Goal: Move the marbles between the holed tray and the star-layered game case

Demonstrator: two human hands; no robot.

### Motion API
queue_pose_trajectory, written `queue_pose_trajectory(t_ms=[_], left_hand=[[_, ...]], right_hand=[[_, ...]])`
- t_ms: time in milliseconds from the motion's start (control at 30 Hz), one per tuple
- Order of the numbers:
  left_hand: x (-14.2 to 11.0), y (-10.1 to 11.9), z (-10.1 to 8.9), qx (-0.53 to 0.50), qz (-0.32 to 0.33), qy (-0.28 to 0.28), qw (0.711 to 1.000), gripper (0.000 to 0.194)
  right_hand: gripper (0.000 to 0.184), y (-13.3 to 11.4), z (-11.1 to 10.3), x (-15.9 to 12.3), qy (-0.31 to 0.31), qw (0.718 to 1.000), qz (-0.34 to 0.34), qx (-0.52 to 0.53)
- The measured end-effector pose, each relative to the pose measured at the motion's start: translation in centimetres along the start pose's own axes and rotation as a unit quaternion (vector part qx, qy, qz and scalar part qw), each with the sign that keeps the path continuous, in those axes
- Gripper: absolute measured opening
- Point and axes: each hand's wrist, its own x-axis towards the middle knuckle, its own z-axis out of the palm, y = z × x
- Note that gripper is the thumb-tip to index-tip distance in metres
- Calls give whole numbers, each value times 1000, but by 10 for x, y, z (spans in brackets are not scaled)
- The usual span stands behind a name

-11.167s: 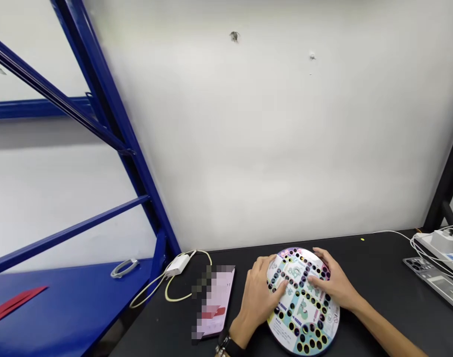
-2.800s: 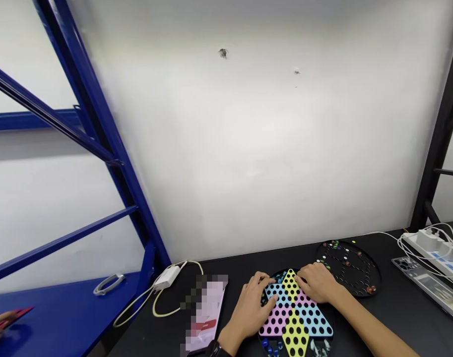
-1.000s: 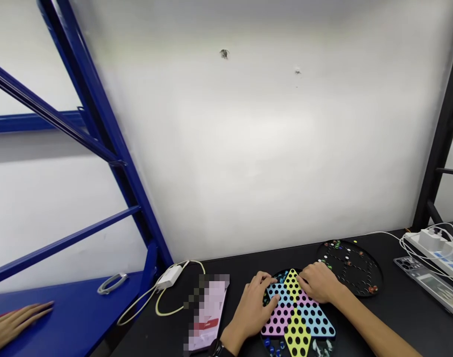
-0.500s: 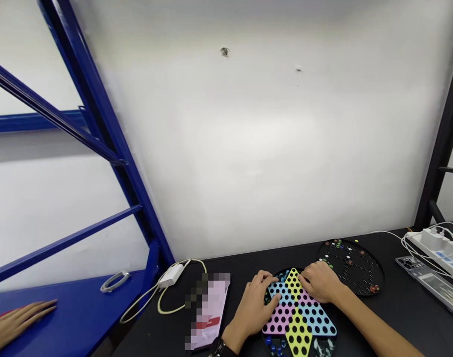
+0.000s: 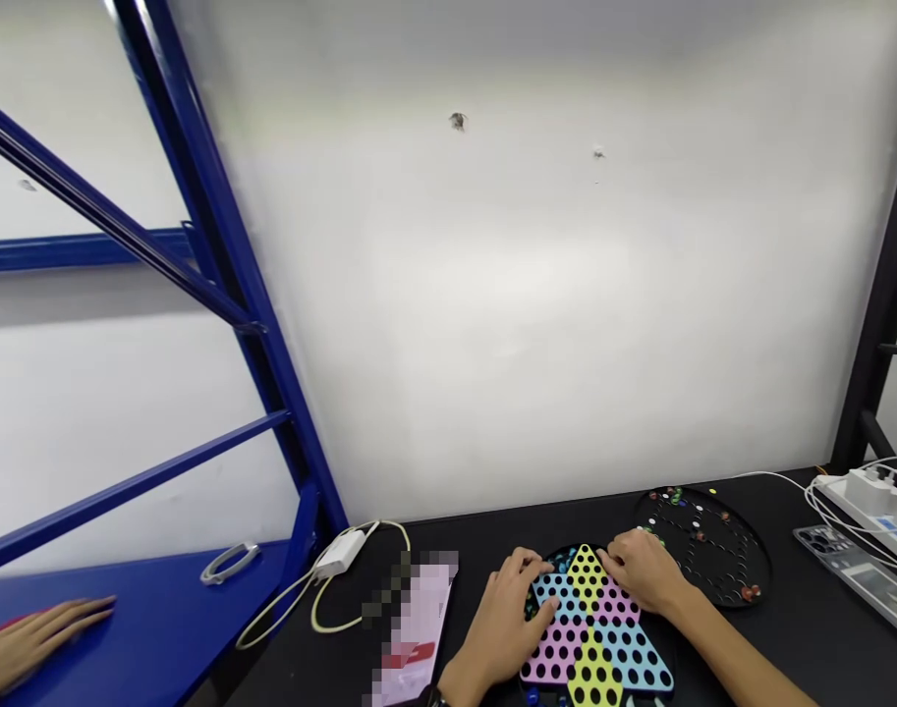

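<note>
A star-shaped Chinese checkers board (image 5: 562,638) in yellow, pink and blue, dotted with dark holes, lies on a round black base at the front of the table. Blue marbles (image 5: 532,696) show in the base beside its lower left edge. My left hand (image 5: 511,614) rests along the board's left side, fingers spread, the thumb over the pink and blue part. At the upper right edge, my right hand (image 5: 644,570) is closed with its fingers curled down. Whatever those fingertips hold, if anything, is hidden.
Behind the right hand lies a round black board (image 5: 720,560) with a few marbles. A phone (image 5: 419,628), a white adapter (image 5: 341,553) with cable and a power strip (image 5: 871,506) flank the boards. Another person's hand (image 5: 42,633) rests on the blue table (image 5: 160,619).
The view has shifted slightly, so the table sits lower in the picture. Both hands stay at nearly the same spots on the board.
</note>
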Motion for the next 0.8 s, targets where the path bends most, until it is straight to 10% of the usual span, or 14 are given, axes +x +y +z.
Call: queue_pose_trajectory(t_ms=[200, 433, 600, 800], left_hand=[[-1, 1, -1, 3, -13, -7, 1000, 33], [0, 4, -5, 34, -34, -3, 999, 31], [5, 8, -7, 41, -50, -24, 998, 28], [9, 8, -3, 131, -105, 4, 986, 25]], right_hand=[[48, 39, -9, 5, 113, 991, 68, -33], [31, 80, -29, -6, 85, 970, 213, -77], [27, 61, -36, -5, 91, 979, 182, -18], [33, 11, -45, -14, -41, 993, 37, 108]])
